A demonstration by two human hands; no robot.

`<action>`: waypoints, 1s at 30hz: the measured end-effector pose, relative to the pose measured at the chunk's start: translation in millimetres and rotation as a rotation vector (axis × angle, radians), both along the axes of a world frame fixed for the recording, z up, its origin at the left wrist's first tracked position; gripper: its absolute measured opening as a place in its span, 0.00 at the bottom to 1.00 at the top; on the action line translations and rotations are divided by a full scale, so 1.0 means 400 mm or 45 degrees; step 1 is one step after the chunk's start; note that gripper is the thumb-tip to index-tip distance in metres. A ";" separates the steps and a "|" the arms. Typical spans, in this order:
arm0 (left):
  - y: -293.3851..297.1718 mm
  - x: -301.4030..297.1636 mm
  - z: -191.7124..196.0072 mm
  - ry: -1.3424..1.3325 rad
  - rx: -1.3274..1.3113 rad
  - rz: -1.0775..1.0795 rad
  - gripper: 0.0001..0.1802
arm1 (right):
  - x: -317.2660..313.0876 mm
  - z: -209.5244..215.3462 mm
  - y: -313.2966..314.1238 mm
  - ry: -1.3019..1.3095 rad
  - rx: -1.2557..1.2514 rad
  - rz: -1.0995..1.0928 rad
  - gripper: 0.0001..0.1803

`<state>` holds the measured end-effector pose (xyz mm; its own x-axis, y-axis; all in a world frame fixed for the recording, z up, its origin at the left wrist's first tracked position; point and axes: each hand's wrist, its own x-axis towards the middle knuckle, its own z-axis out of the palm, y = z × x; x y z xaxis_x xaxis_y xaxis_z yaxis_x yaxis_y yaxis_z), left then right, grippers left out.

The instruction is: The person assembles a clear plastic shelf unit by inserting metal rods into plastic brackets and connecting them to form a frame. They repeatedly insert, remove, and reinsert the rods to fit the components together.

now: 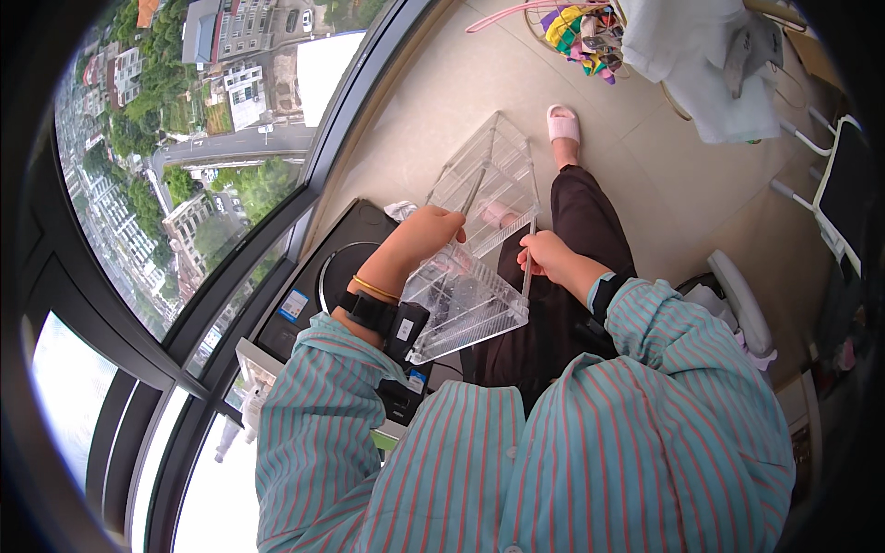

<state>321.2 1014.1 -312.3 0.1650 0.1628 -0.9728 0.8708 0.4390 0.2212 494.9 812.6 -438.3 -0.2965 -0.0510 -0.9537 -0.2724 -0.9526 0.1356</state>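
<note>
Clear plastic rack (479, 300) was in both hands in front of the body, over the floor (599, 129) toward its window-side edge; couldn't tell if any part touched down. Left grip (438, 229) looked wrapped on the inner grey post (476, 190), fingertips partly hidden. Right grip (548, 256) was grasping the right-hand post (527, 281). My read: light for its size, panels (461, 286) thin and stiff, smooth enough to slip, likely to crack if twisted. Best hold was the posts, one per side, near the panel joints, loading both evenly. Panel faces looked like poor handholds.
</note>
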 end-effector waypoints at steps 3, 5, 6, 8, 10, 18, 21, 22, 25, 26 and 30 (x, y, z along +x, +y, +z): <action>0.007 -0.009 -0.002 0.024 -0.026 0.038 0.20 | 0.004 -0.002 0.000 -0.004 0.032 0.027 0.13; 0.006 -0.013 -0.007 0.013 -0.028 0.057 0.20 | 0.010 -0.007 0.002 -0.046 0.070 0.074 0.14; 0.003 -0.015 -0.009 0.010 -0.030 0.076 0.20 | 0.013 -0.010 0.004 -0.067 0.073 0.071 0.14; -0.003 -0.015 -0.013 0.005 -0.036 0.115 0.20 | 0.016 -0.014 0.005 -0.108 0.086 0.045 0.14; -0.009 -0.011 -0.017 0.018 -0.039 0.094 0.20 | 0.014 -0.019 0.005 -0.122 0.087 0.037 0.15; -0.023 0.005 -0.014 0.044 -0.037 0.099 0.20 | 0.002 -0.045 0.002 -0.153 0.138 0.053 0.19; -0.027 0.017 -0.012 0.047 -0.058 0.122 0.21 | 0.024 -0.043 0.001 -0.089 0.168 0.080 0.20; -0.027 0.022 -0.011 0.045 -0.057 0.117 0.21 | 0.032 -0.040 0.001 -0.079 0.171 0.063 0.21; -0.026 0.043 -0.008 0.041 -0.031 0.096 0.21 | 0.047 -0.035 0.002 -0.059 0.160 0.066 0.14; -0.024 0.049 -0.007 0.036 -0.026 0.090 0.21 | 0.050 -0.035 0.003 -0.111 0.163 0.061 0.17; -0.014 0.065 -0.001 0.058 0.007 0.096 0.21 | 0.058 -0.054 0.011 -0.063 0.235 0.017 0.14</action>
<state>347.2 1008.6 -312.8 0.1077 0.1785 -0.9780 0.8448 0.5023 0.1847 518.2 817.1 -459.9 -0.2493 0.1226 -0.9606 -0.2617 -0.9636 -0.0551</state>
